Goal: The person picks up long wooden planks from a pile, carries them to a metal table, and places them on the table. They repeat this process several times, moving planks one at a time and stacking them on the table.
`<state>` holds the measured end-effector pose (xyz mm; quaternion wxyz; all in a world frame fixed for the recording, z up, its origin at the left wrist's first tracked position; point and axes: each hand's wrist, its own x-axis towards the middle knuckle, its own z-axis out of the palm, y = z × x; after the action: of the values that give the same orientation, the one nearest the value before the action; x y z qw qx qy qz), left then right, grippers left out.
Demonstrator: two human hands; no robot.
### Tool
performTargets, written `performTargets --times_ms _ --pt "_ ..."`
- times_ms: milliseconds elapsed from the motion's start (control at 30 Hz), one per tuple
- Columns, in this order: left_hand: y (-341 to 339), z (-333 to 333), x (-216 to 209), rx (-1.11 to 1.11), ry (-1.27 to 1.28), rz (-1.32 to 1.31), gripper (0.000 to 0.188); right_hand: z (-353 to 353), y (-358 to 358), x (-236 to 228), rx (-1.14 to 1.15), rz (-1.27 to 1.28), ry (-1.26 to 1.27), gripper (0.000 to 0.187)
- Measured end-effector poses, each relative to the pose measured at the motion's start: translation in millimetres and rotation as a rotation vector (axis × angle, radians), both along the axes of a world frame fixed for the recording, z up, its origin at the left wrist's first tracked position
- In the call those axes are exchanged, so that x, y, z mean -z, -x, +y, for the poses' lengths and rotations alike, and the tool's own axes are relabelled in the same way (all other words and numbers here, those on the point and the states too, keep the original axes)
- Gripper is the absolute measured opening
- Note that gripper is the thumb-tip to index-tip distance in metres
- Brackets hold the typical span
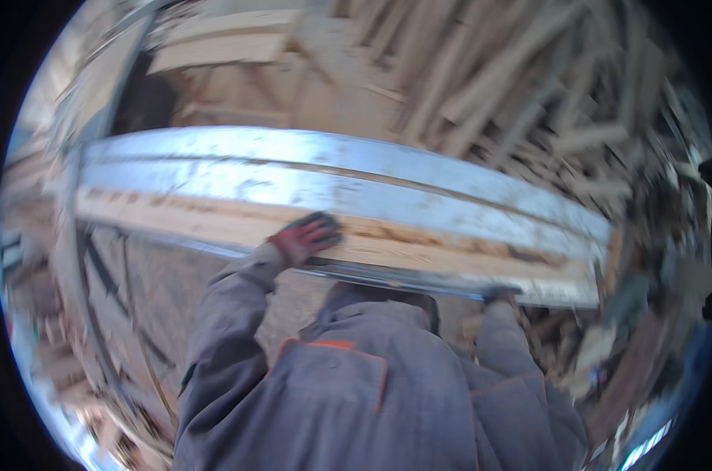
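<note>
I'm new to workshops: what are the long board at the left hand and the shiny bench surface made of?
Long board: wood, apparently unvarnished, from its pale yellow, streaky grain. Shiny bench surface: probably metal, scuffed, from its silvery glare.

Right hand (500,294) blurred, its grip unclear, the wood pile (513,67) likewise blurred

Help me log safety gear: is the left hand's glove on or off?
On: a red and dark glove covers the left hand, over the pale board.
</note>
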<state>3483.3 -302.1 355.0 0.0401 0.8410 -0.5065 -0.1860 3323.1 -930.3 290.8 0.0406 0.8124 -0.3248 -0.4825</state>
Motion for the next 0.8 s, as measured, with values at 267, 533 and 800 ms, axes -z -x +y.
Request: performTargets --times_ms 267,533,800 --pt "77.6 -50.6 -22.1 -0.696 0.194 -0.296 0.088 -110.7 55.4 -82.9 1.359 -1.119 0.267 0.086" --pt "133.1 -120.8 9.6 -1.95 0.151 -0.193 0.1 -323.0 36.3 -68.8 0.655 -0.984 0.532 0.095" --pt "88.0 -141.0 46.0 -2.355 0.202 0.083 0.108 -449.5 -37.5 -5.0 0.688 -0.816 0.166 0.084"
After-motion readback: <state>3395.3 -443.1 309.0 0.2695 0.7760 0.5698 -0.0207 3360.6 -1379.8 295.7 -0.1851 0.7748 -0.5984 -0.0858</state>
